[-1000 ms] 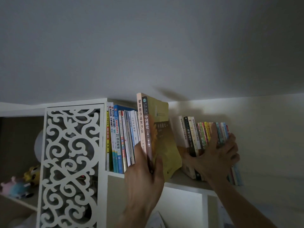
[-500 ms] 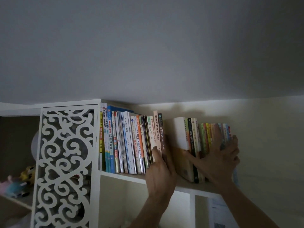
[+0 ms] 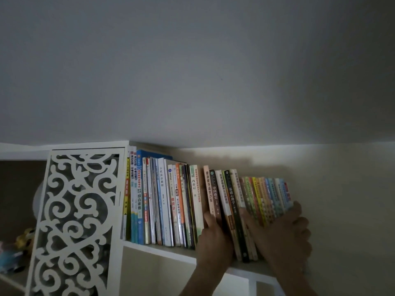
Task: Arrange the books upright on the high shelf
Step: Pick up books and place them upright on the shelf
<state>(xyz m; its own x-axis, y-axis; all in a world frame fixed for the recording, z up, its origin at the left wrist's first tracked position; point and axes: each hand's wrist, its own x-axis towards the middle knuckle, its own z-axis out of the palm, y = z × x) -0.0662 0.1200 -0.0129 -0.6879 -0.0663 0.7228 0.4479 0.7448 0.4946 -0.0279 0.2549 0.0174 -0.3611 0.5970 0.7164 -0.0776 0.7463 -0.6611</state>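
Watching this feed from my desk, going left to right: white cut-out scrollwork panel (image 3: 77,221) at the left end of the white high shelf (image 3: 162,252), with a couple of blurry soft toys (image 3: 23,238) in the cubby behind it. Then the first block of upright paperback books (image 3: 162,201), roughly twenty spines; I can't count the thin ones exactly in this dim light.

Left hand (image 3: 213,240) is at the join, thumb up against the pale pink-spined book (image 3: 208,193) and fingers pressed on the dark brown-spined book (image 3: 214,193) beside it. Whether it's actually wrapped round them or just pushing, I can't tell. Next come four thicker spines leaning left, including the black-spined book (image 3: 232,201).

Right hand (image 3: 284,229) is spread flat, fingers apart, bracing the bright thin-spined booklets (image 3: 269,197), maybe a dozen, also tilted.

My take on doing this well: keep the right palm flat and push the whole leaning group left at the base, not the tops, while the left hand squares up the two middle books so the gap closes evenly and nothing slides off the front edge
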